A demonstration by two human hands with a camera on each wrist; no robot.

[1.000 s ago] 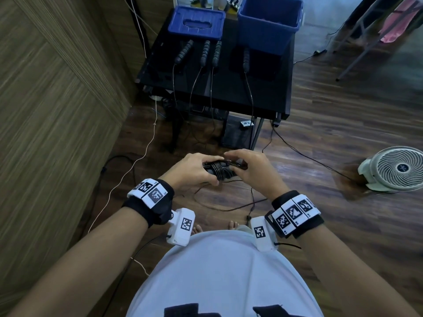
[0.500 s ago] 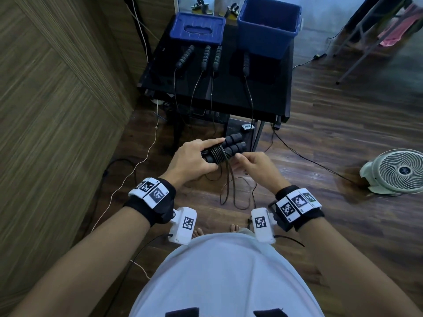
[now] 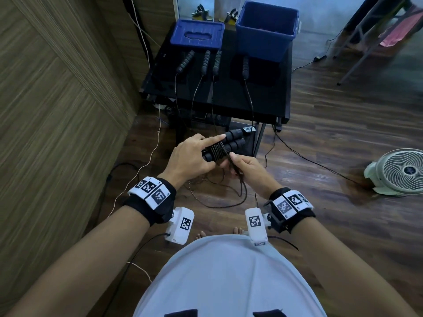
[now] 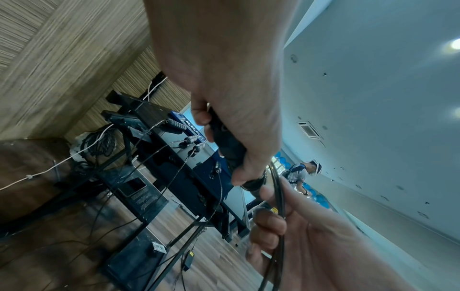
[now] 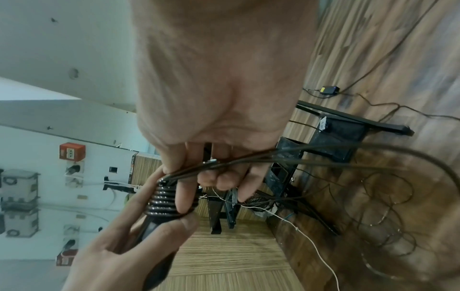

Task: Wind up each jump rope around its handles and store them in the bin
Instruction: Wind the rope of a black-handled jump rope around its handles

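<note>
The paired handles are gripped by the left hand. Rope strands are pinched by the right hand, near the tabletop.

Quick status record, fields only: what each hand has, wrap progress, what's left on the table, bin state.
left hand: grips paired handles side by side
right hand: pinches loose rope strands
wrap: several coils round handles; slack loops hang toward the floor
table: four handles lying unwound, ropes trailing off front edge
bin: open, on table; contents unclear
lid: off, beside bin
</note>
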